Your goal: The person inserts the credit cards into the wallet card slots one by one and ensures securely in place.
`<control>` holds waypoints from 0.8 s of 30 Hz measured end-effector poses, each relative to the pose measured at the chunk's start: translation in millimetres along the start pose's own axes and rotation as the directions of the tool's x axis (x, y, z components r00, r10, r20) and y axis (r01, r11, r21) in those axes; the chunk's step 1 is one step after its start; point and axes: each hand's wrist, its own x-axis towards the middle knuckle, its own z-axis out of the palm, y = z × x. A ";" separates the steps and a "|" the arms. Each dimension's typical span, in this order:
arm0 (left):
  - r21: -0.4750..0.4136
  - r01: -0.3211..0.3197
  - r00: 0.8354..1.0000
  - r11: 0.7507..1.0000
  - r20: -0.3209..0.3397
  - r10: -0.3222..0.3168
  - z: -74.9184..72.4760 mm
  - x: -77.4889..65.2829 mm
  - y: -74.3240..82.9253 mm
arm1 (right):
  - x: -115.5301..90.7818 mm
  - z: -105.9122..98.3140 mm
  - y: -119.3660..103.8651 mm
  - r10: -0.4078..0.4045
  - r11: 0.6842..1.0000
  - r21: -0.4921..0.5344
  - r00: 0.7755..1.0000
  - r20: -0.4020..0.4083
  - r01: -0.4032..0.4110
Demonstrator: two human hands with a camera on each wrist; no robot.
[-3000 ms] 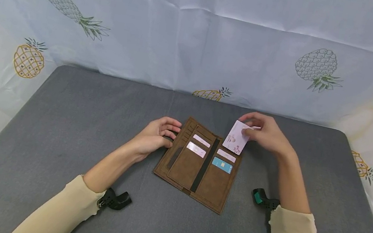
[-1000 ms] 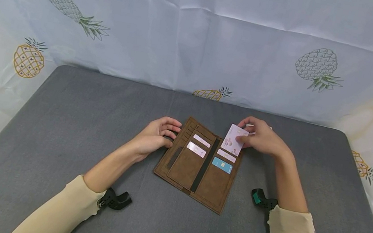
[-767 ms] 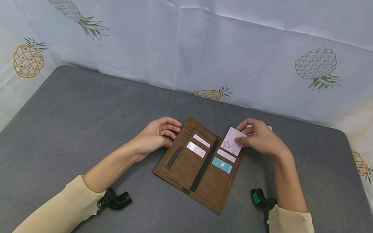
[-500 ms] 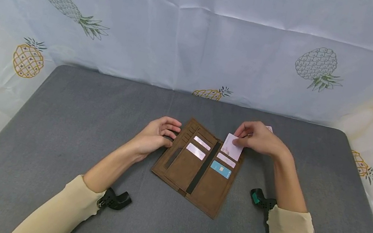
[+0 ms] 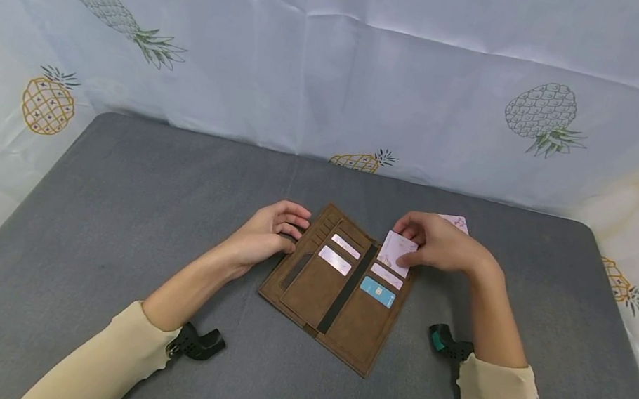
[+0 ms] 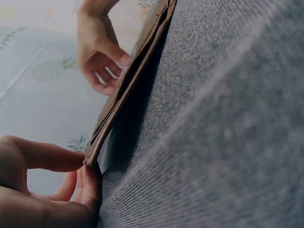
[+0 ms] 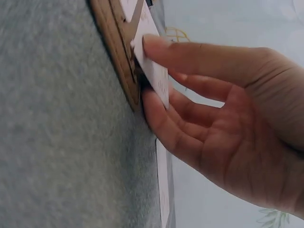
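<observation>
An open brown wallet (image 5: 306, 301) lies on the grey table, a dark strip down its middle. Its slots show several pale pink cards and one blue card (image 5: 377, 292). My left hand (image 5: 262, 236) pinches the wallet's left edge between thumb and fingers; the left wrist view shows that edge (image 6: 107, 126) raised off the cloth. At the upper right of the wallet, my right hand (image 5: 443, 244) pinches a pink floral card (image 5: 393, 247) over the top slot. In the right wrist view, the thumb lies flat on this card (image 7: 154, 71), with a finger behind it.
Another pink card (image 5: 457, 221) lies on the table (image 5: 150, 212) beyond my right hand, partly covered by it. Black wrist devices (image 5: 198, 342) stick out from both sleeves. A pineapple-print curtain (image 5: 315, 77) hangs behind the table's far edge.
My right hand has brought the card down and left, close against the wallet's top slot. The wallet has turned slightly, its lower end shifting left. The card behind my right hand shows more.
</observation>
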 end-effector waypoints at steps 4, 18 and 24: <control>0.016 0.008 1.000 1.000 0.006 -0.008 -0.4 -0.1 0.1 | 2.9 3.3 -0.2 -0.014 1.000 -0.008 0.999 -0.039 0.014; 0.085 -0.004 1.000 0.996 0.001 0.004 -2.5 0.4 0.7 | 2.3 -1.7 0.2 -0.028 0.998 -0.053 0.988 -0.149 0.020; 0.098 -0.022 1.000 0.995 0.001 0.022 -0.8 -0.4 1.5 | -3.5 -5.0 -1.4 0.045 0.999 0.025 0.997 -0.058 -0.043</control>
